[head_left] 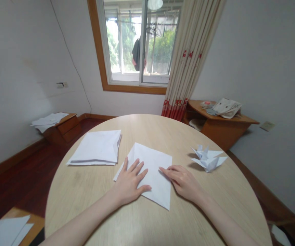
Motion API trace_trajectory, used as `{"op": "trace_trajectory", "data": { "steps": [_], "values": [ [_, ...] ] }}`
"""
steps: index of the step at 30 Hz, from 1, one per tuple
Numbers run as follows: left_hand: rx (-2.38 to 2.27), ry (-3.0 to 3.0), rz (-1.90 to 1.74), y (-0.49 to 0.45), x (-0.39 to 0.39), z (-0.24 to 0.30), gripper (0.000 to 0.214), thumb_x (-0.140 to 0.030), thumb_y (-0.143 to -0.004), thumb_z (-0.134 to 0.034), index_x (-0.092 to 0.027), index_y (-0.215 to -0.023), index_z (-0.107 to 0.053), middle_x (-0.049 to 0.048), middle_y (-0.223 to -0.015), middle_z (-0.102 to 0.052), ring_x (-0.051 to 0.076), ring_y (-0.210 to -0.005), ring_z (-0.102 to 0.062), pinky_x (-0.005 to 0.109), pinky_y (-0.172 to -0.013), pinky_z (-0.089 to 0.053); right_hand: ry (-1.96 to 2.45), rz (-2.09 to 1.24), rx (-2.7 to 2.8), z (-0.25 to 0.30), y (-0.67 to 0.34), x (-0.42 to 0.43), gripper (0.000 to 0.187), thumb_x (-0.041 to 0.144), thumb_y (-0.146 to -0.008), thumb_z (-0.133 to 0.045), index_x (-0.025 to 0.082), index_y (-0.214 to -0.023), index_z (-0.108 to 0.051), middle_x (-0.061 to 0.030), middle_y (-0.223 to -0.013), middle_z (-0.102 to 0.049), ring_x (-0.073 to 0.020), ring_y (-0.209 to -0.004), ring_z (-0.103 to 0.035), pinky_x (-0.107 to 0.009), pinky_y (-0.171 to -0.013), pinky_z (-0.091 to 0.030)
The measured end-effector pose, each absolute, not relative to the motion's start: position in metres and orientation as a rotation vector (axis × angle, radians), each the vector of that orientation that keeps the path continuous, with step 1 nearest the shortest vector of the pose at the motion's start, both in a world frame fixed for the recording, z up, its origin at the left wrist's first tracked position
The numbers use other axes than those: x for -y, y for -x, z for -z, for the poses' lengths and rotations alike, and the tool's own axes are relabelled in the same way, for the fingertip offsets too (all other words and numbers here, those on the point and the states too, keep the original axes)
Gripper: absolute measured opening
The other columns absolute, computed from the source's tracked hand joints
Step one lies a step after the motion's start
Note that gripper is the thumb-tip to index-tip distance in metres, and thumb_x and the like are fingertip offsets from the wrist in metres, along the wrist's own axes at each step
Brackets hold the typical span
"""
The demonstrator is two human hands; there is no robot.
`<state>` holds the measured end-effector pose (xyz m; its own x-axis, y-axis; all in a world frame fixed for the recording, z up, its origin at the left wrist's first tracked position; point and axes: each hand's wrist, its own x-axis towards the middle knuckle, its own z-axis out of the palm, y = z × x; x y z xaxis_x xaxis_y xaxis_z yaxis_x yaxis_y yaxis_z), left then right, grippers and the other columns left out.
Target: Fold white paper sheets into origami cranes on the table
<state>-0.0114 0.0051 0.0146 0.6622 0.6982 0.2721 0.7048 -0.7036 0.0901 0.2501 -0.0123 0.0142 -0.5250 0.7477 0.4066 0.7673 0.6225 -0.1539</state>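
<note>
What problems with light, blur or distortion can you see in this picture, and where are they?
In the head view, the window is overexposed, so the outside looks washed out; the wide lens bends the wall and the round table; the left hand, right hand and sheet of paper show no strong blur; the paper crane casts a soft shadow.

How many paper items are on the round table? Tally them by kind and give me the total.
Folded white paper sheet: 1
Stack of white paper: 1
Origami figure: 1
Total: 3
</note>
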Motion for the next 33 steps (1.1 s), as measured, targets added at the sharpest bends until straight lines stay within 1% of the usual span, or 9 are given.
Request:
{"op": "trace_trajectory", "data": {
  "steps": [3, 8, 13, 17, 19, 22, 27, 30, 33],
  "values": [
    [1.187, 2.793, 0.525, 0.01, -0.006, -0.012, 0.065, -0.069, -0.085, -0.042, -0.023, -0.127, -0.056, 0.0122, -0.142, -0.045, 0.034, -0.136, -0.032, 0.064, -0.11, -0.006, 1.18, 0.058, 2.414, -0.018, -0.248, 0.015, 0.046, 0.008, -0.085, -0.042, 0.021, -0.125, -0.06, -0.0114, -0.1, -0.068, -0.022, -0.093, -0.063, -0.036, -0.079, -0.052],
    [1.183, 2.743, 0.587, 0.009, -0.006, -0.008, 0.073, -0.074, -0.077, -0.048, -0.02, -0.125, -0.057, 0.0159, -0.146, -0.038, 0.037, -0.139, -0.024, 0.067, -0.108, -0.007, 1.111, 0.026, 2.436, -0.025, -0.242, 0.019, 0.036, 0.014, -0.088, -0.045, 0.02, -0.118, -0.065, -0.0114, -0.1, -0.07, -0.0222, -0.094, -0.064, -0.036, -0.081, -0.052],
    [1.169, 2.714, 0.568, 0.008, -0.006, -0.007, 0.066, -0.065, -0.078, -0.058, -0.02, -0.125, -0.056, 0.0178, -0.149, -0.032, 0.039, -0.14, -0.019, 0.068, -0.107, -0.009, 1.122, -0.019, 2.431, -0.027, -0.241, 0.02, 0.034, 0.015, -0.088, -0.045, 0.018, -0.111, -0.069, -0.012, -0.105, -0.071, -0.0232, -0.098, -0.065, -0.038, -0.084, -0.052],
    [1.157, 2.719, 0.605, 0.009, -0.008, -0.008, 0.057, -0.06, -0.078, -0.062, -0.024, -0.121, -0.059, 0.0152, -0.151, -0.029, 0.038, -0.141, -0.017, 0.067, -0.107, -0.012, 1.111, -0.056, 2.435, -0.027, -0.241, 0.021, 0.032, 0.016, -0.088, -0.046, 0.021, -0.109, -0.07, -0.0102, -0.107, -0.071, -0.0232, -0.098, -0.066, -0.039, -0.084, -0.052],
    [1.172, 2.718, 0.632, 0.009, -0.009, -0.009, 0.051, -0.058, -0.078, -0.063, -0.025, -0.117, -0.061, 0.0139, -0.15, -0.032, 0.037, -0.14, -0.02, 0.067, -0.107, -0.012, 1.11, -0.085, 2.432, -0.026, -0.242, 0.021, 0.032, 0.017, -0.088, -0.046, 0.022, -0.109, -0.07, -0.0089, -0.107, -0.071, -0.0231, -0.097, -0.066, -0.039, -0.084, -0.052],
    [1.208, 2.71, 0.661, 0.011, -0.011, -0.01, 0.041, -0.053, -0.079, -0.065, -0.026, -0.111, -0.065, 0.0123, -0.145, -0.04, 0.037, -0.137, -0.027, 0.066, -0.108, -0.014, 1.122, -0.164, 2.395, -0.024, -0.242, 0.021, 0.031, 0.018, -0.089, -0.047, 0.024, -0.109, -0.07, -0.0069, -0.107, -0.072, -0.0221, -0.097, -0.067, -0.039, -0.085, -0.053],
    [1.227, 2.696, 0.69, 0.014, -0.012, -0.009, 0.024, -0.039, -0.083, -0.066, -0.026, -0.103, -0.068, 0.008, -0.137, -0.051, 0.033, -0.13, -0.039, 0.063, -0.108, -0.021, 1.138, -0.288, 2.362, -0.026, -0.24, 0.023, 0.029, 0.021, -0.09, -0.048, 0.025, -0.105, -0.072, -0.0057, -0.105, -0.073, -0.0216, -0.098, -0.067, -0.038, -0.085, -0.053],
    [1.238, 2.677, 0.744, 0.013, -0.012, -0.007, 0.014, -0.032, -0.085, -0.064, -0.026, -0.097, -0.069, 0.0044, -0.126, -0.06, 0.027, -0.117, -0.05, 0.057, -0.108, -0.026, 1.136, -0.351, 2.379, -0.03, -0.238, 0.025, 0.028, 0.021, -0.09, -0.048, 0.023, -0.104, -0.072, -0.0059, -0.104, -0.073, -0.0217, -0.098, -0.067, -0.038, -0.084, -0.053],
    [1.261, 2.663, 0.786, 0.012, -0.012, -0.007, 0.009, -0.026, -0.087, -0.062, -0.025, -0.092, -0.07, 0.0029, -0.112, -0.066, 0.022, -0.1, -0.056, 0.047, -0.1, -0.037, 1.124, -0.399, 2.382, -0.032, -0.235, 0.028, 0.028, 0.02, -0.088, -0.049, 0.023, -0.104, -0.072, -0.0063, -0.104, -0.073, -0.0216, -0.097, -0.067, -0.038, -0.085, -0.053]
  ]
}}
